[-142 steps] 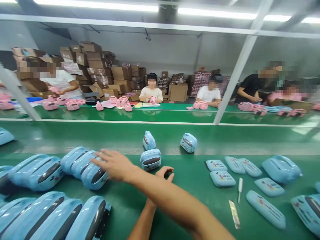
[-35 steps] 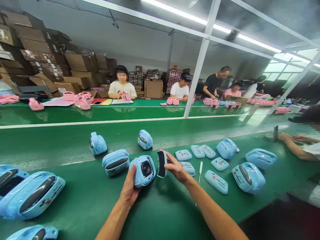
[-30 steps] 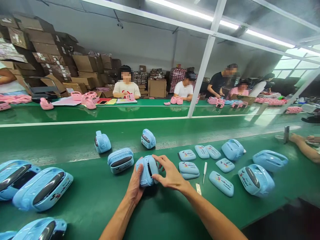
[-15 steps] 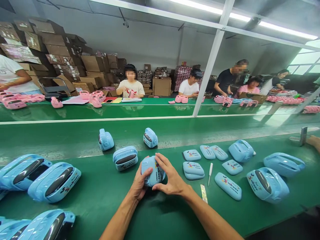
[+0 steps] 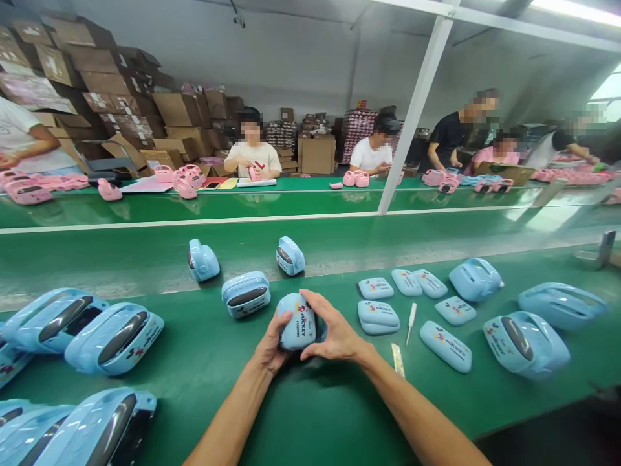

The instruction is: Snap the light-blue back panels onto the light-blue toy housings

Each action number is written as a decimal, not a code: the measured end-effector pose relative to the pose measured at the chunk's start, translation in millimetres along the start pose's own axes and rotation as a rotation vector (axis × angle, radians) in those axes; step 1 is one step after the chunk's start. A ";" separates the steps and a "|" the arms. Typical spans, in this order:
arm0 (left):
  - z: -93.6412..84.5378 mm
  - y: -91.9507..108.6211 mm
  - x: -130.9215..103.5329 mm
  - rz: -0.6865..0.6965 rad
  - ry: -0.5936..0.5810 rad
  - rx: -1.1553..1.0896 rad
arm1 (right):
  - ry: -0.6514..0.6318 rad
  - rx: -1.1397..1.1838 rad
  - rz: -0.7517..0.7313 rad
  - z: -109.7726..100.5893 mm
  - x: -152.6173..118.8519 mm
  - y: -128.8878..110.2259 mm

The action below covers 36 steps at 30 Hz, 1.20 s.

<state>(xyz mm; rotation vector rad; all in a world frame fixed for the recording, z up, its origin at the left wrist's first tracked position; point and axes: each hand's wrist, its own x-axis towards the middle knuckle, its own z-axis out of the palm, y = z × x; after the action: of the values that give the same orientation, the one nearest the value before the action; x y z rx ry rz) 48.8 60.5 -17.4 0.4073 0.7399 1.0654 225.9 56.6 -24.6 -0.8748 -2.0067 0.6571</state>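
Over the middle of the green table, I hold a light-blue plastic housing (image 5: 295,327) between both hands, its printed MICKEY panel facing me. My left hand (image 5: 272,344) grips the left side with the thumb across the front. My right hand (image 5: 338,329) curves round the right side, fingers at the top and thumb below; its palm hides part of the far side. Just left of the hands stands a similar blue housing (image 5: 246,295) with a dark window. To the right lie several loose blue printed covers (image 5: 378,317) and a white-handled screwdriver (image 5: 412,317).
Blue housings stand at the left (image 5: 114,340) and right (image 5: 526,343), with two more (image 5: 291,256) further back. A patterned strip (image 5: 398,360) lies near the screwdriver. Across the green belt (image 5: 339,241), several people work with pink parts (image 5: 356,178). A white post (image 5: 417,107) rises beyond the belt.
The held housing has turned a little, so its printed panel faces me more squarely. Both hands keep their hold. The whole view has shifted slightly as my head moved.
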 end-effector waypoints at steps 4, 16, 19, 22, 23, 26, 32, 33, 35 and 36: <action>-8.2 4.9 3.4 -0.120 -0.046 -0.124 | -0.021 0.038 0.024 -11.5 -4.0 3.5; -25.9 12.4 -0.7 -0.024 -0.249 0.031 | 0.022 0.093 -0.080 -14.8 -3.2 -13.2; -26.2 14.1 -3.0 -0.015 -0.243 0.088 | 0.042 0.123 -0.129 -15.4 -3.1 -16.1; -26.5 14.4 -3.4 -0.005 -0.203 0.105 | 0.043 0.128 -0.137 -16.3 -2.9 -17.3; -26.9 14.4 -3.5 -0.002 -0.195 0.111 | 0.044 0.126 -0.140 -16.5 -2.8 -17.6; -29.1 14.6 -4.1 0.011 -0.192 0.138 | 0.042 0.104 -0.163 -16.6 -2.6 -18.3; -26.2 17.3 -6.4 0.053 -0.169 0.173 | 0.008 -0.007 -0.190 -17.6 -3.3 -18.4; -22.9 17.5 -6.8 0.057 -0.158 0.172 | 0.001 -0.037 -0.186 -17.5 -3.6 -18.0; -14.4 17.1 -7.3 0.058 -0.118 0.178 | -0.011 -0.104 -0.181 -15.6 -4.2 -16.3; -9.7 16.5 -7.6 0.061 -0.090 0.191 | -0.013 -0.132 -0.186 -13.6 -4.6 -14.9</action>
<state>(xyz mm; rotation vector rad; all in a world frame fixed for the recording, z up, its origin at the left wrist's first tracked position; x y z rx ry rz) 29.2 60.5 -11.1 0.6410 0.7552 1.0302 234.3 45.5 -9.2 -0.7492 -2.1312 0.4314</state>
